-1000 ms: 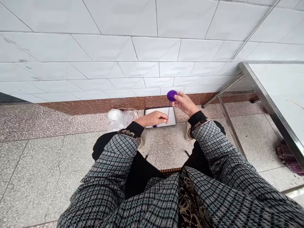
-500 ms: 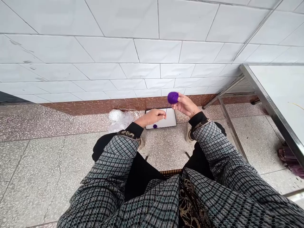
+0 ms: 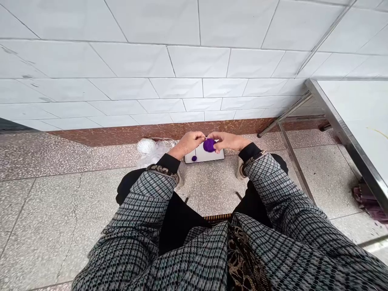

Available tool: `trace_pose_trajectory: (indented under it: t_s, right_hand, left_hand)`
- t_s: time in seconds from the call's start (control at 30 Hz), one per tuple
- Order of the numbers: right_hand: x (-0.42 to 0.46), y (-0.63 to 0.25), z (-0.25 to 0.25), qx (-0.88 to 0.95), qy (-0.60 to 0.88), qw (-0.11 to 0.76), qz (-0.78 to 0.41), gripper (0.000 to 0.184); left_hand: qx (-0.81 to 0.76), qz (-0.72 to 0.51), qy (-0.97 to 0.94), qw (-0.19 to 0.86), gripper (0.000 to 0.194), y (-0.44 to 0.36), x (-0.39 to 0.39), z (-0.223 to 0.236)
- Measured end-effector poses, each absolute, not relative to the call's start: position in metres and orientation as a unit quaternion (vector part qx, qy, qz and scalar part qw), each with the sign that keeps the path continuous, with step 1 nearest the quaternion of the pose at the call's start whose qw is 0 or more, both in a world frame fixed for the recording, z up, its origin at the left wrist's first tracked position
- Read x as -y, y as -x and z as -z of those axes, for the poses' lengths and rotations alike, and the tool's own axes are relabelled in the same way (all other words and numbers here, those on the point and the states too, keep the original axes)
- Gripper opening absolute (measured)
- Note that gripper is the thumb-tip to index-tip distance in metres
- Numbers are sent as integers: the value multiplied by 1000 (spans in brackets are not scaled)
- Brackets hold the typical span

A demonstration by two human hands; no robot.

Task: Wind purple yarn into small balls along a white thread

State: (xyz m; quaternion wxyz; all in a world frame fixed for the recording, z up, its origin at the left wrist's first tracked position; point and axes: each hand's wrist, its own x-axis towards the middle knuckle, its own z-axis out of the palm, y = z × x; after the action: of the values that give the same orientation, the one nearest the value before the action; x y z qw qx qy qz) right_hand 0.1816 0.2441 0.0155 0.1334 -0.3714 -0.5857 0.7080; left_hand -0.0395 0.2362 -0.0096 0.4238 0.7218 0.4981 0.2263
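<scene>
A purple yarn ball [image 3: 209,145] is held by the fingers of my right hand [image 3: 228,141], just above a shallow white tray with a dark rim [image 3: 216,159]. My left hand [image 3: 190,143] is closed in a pinch on the purple strand, close to the ball's upper left side. From the left hand the strand runs down to a smaller purple yarn ball [image 3: 194,158] at the tray's front left. The fingertips of both hands almost meet. Part of the tray is hidden behind the hands.
White yarn [image 3: 147,146] and clear plastic wrapping [image 3: 151,157] lie on the floor left of the tray. A tiled wall [image 3: 182,89] rises in front. A metal-framed table [image 3: 345,129] stands at the right, with a dark purple cloth [image 3: 368,198] below it.
My right hand has brought the yarn ball down and left, close to my left hand. The left hand has risen slightly and moved left, still pinching the strand. The smaller ball has shifted slightly.
</scene>
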Motion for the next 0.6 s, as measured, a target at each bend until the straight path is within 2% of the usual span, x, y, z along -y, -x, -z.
trace_pose_trajectory:
  t_s: [0.13,0.3,0.47,0.53,0.6]
  right_hand:
    - [-250,-182,-14,473,384,281,-741,29]
    - [-257,-180,-3,440,449,338,-701,26]
    - [-259,-178,10,571,544,309,-531,37]
    - [-258,-178,10,642,538,267,-477,34]
    - [-255,-177,7,679,515,206,-481,30]
  left_hand:
    - [-507,-179,-713,450,19,34,-235,14]
    - [-386,-101,-770,498,21,27,-224,3]
    - [-329,-115,-791,503,22,27,-221,-3]
    - [-351,-157,-789,480,22,30,-223,-3]
    - [-395,-215,-775,445,22,33,-227,-1]
